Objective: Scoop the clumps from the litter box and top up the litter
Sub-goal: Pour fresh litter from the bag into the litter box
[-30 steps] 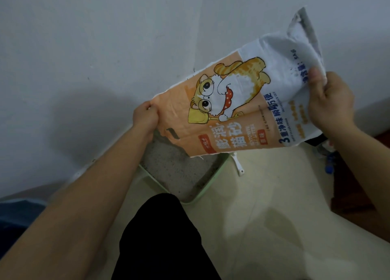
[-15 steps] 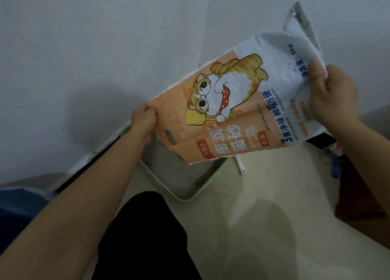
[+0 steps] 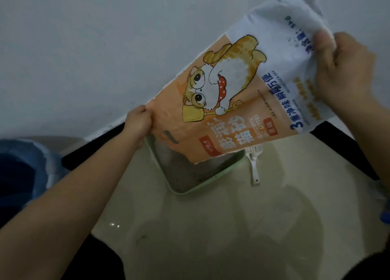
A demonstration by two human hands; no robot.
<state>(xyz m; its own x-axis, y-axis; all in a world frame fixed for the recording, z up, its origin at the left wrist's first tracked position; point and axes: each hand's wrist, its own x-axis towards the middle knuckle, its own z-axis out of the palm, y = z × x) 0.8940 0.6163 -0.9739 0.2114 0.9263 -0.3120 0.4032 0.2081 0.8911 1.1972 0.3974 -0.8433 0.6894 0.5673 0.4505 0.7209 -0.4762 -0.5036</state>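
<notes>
An orange and white litter bag [image 3: 249, 102] with a cartoon cat hangs tilted over the green litter box [image 3: 202, 186], its open lower end above the grey litter. My left hand [image 3: 138, 122] pinches the bag's lower left corner near the box's far rim. My right hand [image 3: 346, 68] grips the raised white end of the bag at the upper right. The bag looks flat and limp. A white scoop [image 3: 254, 165] lies on the floor just right of the box, its head partly hidden by the bag.
The box stands on a pale tiled floor [image 3: 211, 227] against a white wall [image 3: 105, 47] with a dark skirting strip. A blue bin or bag [image 3: 23, 170] stands at the left. My dark-clothed knee fills the bottom left corner.
The camera has drawn closer and turned down toward the box. Both hands keep their hold on the bag, and its raised end has lifted a little higher.
</notes>
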